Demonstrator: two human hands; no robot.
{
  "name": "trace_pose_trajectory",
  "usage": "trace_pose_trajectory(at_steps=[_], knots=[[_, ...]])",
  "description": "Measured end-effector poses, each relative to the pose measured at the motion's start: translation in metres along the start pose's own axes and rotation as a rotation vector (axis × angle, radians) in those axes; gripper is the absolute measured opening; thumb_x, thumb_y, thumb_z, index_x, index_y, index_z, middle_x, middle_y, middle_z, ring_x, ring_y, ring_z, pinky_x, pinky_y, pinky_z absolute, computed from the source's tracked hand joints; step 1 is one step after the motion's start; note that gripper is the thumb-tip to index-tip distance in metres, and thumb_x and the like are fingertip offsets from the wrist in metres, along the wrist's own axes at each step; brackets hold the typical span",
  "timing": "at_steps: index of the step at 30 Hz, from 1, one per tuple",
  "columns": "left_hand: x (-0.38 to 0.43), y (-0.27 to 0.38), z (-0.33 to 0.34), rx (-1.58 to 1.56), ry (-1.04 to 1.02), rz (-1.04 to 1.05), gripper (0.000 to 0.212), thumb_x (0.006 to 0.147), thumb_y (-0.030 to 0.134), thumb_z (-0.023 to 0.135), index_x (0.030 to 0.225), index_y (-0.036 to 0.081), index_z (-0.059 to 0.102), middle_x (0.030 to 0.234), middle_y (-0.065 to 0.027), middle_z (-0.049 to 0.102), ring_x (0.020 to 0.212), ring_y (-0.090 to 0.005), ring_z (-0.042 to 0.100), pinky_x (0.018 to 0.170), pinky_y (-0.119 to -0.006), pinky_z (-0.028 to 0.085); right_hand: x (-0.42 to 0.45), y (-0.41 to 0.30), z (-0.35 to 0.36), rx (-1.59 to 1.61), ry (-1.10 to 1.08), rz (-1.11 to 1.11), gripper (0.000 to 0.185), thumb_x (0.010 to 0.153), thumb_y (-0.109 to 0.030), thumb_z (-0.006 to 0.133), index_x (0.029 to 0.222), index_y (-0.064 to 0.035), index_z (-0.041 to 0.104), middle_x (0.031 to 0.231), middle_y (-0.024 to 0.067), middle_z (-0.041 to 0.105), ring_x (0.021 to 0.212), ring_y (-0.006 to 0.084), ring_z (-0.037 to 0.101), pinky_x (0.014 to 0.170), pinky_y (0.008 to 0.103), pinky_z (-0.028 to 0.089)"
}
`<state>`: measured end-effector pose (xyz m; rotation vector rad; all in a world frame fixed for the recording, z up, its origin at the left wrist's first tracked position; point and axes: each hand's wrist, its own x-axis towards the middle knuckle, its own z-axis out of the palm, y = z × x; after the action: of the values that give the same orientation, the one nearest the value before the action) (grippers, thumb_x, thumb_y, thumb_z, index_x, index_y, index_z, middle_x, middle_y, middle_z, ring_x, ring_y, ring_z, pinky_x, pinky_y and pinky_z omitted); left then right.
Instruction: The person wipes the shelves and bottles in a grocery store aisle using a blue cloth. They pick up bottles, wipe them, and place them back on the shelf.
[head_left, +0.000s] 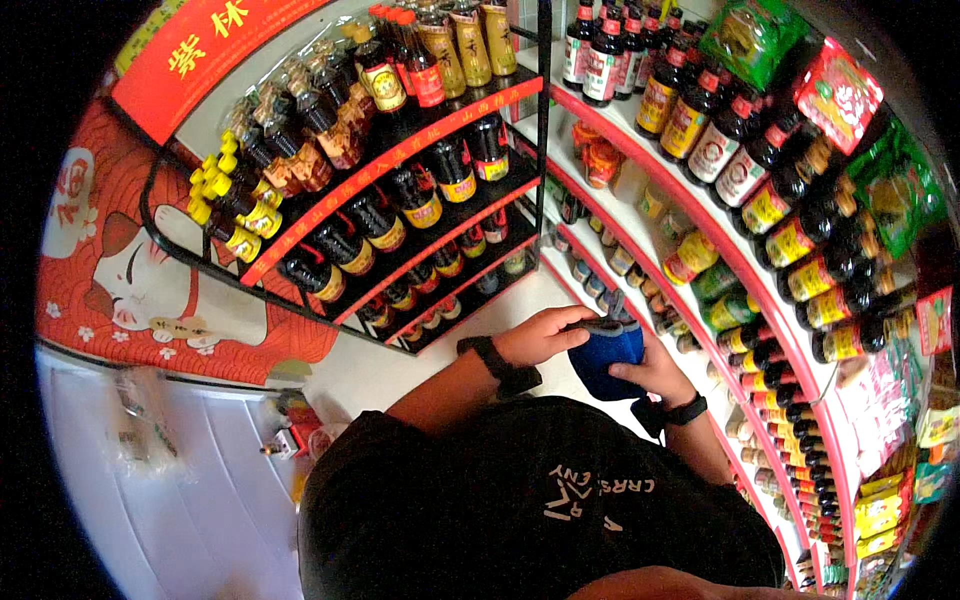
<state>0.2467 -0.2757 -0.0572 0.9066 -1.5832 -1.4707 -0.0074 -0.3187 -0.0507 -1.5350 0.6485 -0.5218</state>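
Both my hands hold a blue item with a dark grey edge (609, 364), which may be a folded cloth or a soft pouch; its exact kind cannot be told. My left hand (541, 337) pinches its grey upper edge from the left, thumb and fingers together. My right hand (661, 371) grips its right side, with the thumb across the blue front and the other fingers hidden behind. A dark band is round each wrist. The item is in front of my black shirt, above the pale floor.
At the left front stands a black rack with red shelf strips (405, 142), full of dark sauce bottles. Curving along the right is white shelving with red edges (720, 232), bearing bottles, jars and packets. A red cat-print panel (150, 292) and a pale ribbed surface (195, 465) lie left.
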Motion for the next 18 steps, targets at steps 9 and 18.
trace_pose_trajectory(at_steps=[9, 18], knots=[[0.025, -0.010, -0.110, 0.071, 0.279, 0.045, 0.037, 0.097, 0.017, 0.059, 0.128, -0.002, 0.053, 0.112, -0.0094, 0.064, 0.102, -0.0144, 0.059, 0.092, -0.031, 0.048, 0.139, 0.002, 0.000, -0.165, -0.003, -0.098, 0.037, 0.088, -0.023, 0.073, 0.117, -0.0024, 0.061, 0.105, 0.0043, 0.066, 0.093, 0.0119, 0.062, 0.083, 0.0298, 0.051], [0.038, -0.002, -0.179, 0.040, 0.410, -0.078, 0.035, 0.098, 0.016, 0.056, 0.129, 0.001, 0.052, 0.122, -0.0062, 0.057, 0.114, -0.0144, 0.052, 0.099, -0.031, 0.043, 0.245, -0.019, -0.010, 0.134, -0.262, 0.028, 0.044, 0.084, -0.011, 0.076, 0.123, -0.0038, 0.058, 0.109, 0.0047, 0.068, 0.099, 0.0132, 0.063, 0.090, 0.0331, 0.051]])
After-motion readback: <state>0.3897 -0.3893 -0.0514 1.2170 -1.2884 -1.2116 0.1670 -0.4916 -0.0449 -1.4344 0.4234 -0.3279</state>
